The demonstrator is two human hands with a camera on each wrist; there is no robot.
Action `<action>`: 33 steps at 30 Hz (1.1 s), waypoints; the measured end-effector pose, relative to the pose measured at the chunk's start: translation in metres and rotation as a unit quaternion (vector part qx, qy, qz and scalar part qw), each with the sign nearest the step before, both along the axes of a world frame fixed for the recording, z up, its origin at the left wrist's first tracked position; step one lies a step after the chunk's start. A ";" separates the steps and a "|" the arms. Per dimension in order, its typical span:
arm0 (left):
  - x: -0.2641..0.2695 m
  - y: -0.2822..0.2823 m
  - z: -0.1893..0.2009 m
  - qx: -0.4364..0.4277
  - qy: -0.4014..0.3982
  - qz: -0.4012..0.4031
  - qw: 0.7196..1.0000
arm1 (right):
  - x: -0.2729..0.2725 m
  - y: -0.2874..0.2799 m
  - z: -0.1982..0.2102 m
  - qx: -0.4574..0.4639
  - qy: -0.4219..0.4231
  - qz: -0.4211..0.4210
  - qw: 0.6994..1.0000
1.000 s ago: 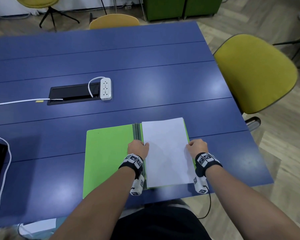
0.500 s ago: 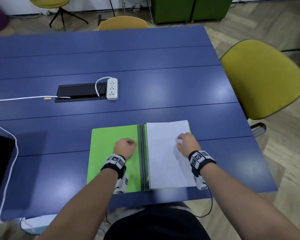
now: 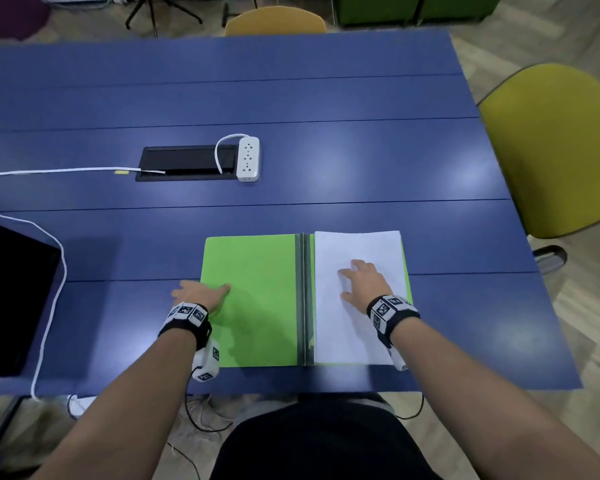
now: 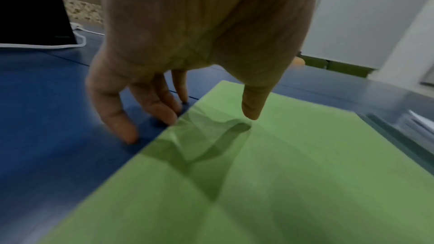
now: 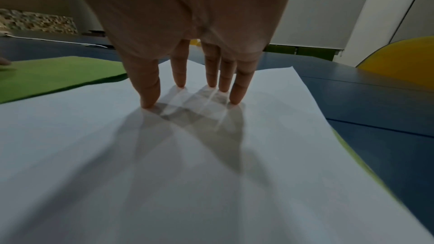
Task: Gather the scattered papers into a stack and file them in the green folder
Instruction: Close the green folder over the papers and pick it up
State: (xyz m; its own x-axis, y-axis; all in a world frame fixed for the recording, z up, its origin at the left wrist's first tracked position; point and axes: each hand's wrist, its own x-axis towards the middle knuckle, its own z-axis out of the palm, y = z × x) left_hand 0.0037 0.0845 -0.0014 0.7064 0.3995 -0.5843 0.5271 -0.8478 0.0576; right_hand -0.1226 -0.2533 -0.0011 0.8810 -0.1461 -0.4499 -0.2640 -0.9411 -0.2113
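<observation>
Closing the cover looks like the next step. Left hand (image 3: pixel 198 295) sits at the green folder's (image 3: pixel 253 303) left edge, fingers relaxed on the surface (image 3: pixel 118 306) beside that edge, thumb over the cover, gripping nothing yet. Folder lies open, spine running away from the person. Paper stack (image 3: pixel 357 296) lies on the folder's right half. Right hand (image 3: pixel 364 280) is flat on the stack, fingers straight, pinning it. Left hand is nearer the free cover, so it should flip it rightward.
</observation>
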 end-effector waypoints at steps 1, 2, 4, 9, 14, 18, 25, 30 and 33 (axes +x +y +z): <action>0.003 0.008 -0.001 -0.035 0.000 0.002 0.999 | -0.001 0.001 -0.001 -0.004 -0.001 0.001 1.000; 0.007 0.017 -0.002 -0.071 0.005 -0.002 0.997 | -0.001 0.002 -0.001 -0.009 -0.003 0.002 1.000; 0.014 0.032 0.001 -0.134 0.006 -0.009 0.991 | 0.000 0.002 -0.002 -0.016 -0.006 0.006 1.000; 0.021 0.037 0.043 -0.253 -0.025 -0.030 0.967 | 0.001 0.001 -0.002 -0.029 -0.007 0.014 0.999; 0.012 -0.011 0.129 -0.330 -0.090 -0.146 0.928 | 0.002 0.000 0.001 -0.008 -0.001 0.006 1.000; -0.005 -0.074 0.169 -0.378 -0.069 -0.211 0.899 | 0.015 -0.008 0.027 0.048 -0.063 -0.018 0.997; -0.049 -0.189 0.162 -0.479 -0.040 -0.215 0.850 | 0.027 -0.027 0.128 0.461 -0.159 -0.223 0.844; -0.069 -0.219 0.113 -0.395 -0.076 -0.379 0.834 | 0.016 -0.076 0.113 0.333 -0.168 -0.229 0.899; -0.074 -0.214 0.072 -0.302 -0.078 -0.488 0.816 | 0.006 -0.099 0.080 0.255 -0.153 -0.260 0.919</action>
State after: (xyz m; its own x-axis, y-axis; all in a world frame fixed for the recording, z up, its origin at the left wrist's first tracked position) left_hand -0.0705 -0.1292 0.0707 0.6006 -0.7238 -0.3397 -0.4342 -0.6520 0.6215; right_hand -0.1170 -0.3522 0.0785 0.8488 -0.4208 -0.3200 -0.5043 -0.4630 -0.7289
